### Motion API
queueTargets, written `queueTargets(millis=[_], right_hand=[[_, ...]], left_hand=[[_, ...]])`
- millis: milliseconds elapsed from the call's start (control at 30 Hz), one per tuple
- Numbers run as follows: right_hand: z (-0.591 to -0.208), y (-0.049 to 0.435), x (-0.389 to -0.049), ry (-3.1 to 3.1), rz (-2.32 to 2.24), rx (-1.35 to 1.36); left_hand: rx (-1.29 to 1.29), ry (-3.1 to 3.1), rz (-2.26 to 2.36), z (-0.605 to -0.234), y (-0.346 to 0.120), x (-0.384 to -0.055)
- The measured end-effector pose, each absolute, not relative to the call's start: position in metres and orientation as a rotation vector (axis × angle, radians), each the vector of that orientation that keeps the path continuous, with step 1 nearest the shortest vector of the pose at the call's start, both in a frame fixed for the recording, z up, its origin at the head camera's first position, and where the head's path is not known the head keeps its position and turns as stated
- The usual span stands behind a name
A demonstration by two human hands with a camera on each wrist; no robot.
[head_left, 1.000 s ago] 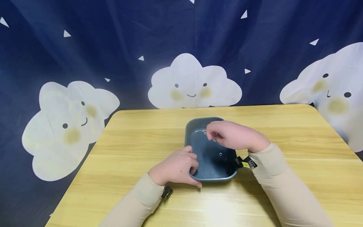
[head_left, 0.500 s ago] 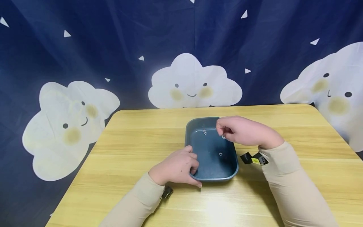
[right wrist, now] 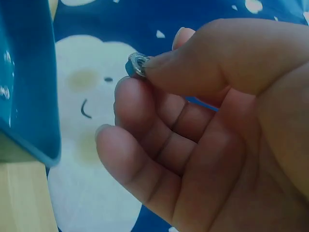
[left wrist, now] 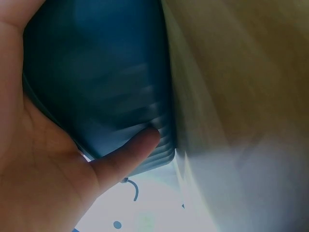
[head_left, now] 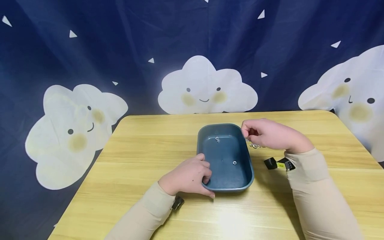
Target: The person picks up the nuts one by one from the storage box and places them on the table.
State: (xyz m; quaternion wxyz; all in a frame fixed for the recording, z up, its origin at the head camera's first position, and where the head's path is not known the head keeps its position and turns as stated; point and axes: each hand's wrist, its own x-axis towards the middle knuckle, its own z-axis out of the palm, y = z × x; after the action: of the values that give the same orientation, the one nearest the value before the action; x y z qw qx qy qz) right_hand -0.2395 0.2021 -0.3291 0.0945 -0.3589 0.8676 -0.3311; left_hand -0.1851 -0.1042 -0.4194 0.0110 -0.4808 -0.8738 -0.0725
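Note:
A dark blue rectangular plastic bin (head_left: pixel 225 153) stands mid-table in the head view. My left hand (head_left: pixel 189 175) grips its near left corner, fingers curled over the rim and the thumb against the outer wall, as the left wrist view shows. Between thumb and fingertip my right hand (head_left: pixel 271 134) pinches a small metal nut (right wrist: pixel 137 64), clearest in the right wrist view. That hand is just beyond the bin's right rim, above several shiny nuts (head_left: pixel 255 146) on the table, partly hidden by it. Inside the bin, two nuts (head_left: pixel 218 140) lie near the far wall and another nut (head_left: pixel 234 163) nearer me.
The light wooden table (head_left: pixel 144 146) extends around the bin on all sides. Behind its far edge hangs a dark blue curtain (head_left: pixel 135 33) printed with white clouds. A small black wrist camera (head_left: pixel 271 163) sticks out below the right sleeve.
My right hand has moved right, from above the bin's inside out past its right rim, with a nut in its pinch. The left hand keeps its grip on the corner.

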Motion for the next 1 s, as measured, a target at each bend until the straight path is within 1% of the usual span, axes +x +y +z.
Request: queueTargets(millis=[233,367,467,667,800,1000], right_hand=[[-0.327,0.221,-0.244,2.567,-0.991,-0.978],[-0.333,0.233,-0.249,2.61,-0.933,-0.938],[-0.343,0.244,-0.257,2.662,-0.857,-0.869],[-0.376,0.265,-0.277,2.717,-0.722,-0.679],[-0.391,0.273,-0.284,2.698,-0.692,-0.657],[-0.403,0.275,-0.29,2.664,-0.695,-0.642]], left_hand=[[-1.497,-2.728,-0.233,-0.42,-0.104,-0.186],[-1.5,-2.731,-0.23,-0.419,-0.104,-0.186],[-1.502,-2.733,-0.234,-0.418,-0.103,-0.186],[-1.499,-2.728,-0.245,-0.42,-0.104,-0.187],[-1.49,-2.737,-0.236,-0.42,-0.105,-0.188],[-1.482,-2.759,-0.227,-0.418,-0.105,-0.187]])
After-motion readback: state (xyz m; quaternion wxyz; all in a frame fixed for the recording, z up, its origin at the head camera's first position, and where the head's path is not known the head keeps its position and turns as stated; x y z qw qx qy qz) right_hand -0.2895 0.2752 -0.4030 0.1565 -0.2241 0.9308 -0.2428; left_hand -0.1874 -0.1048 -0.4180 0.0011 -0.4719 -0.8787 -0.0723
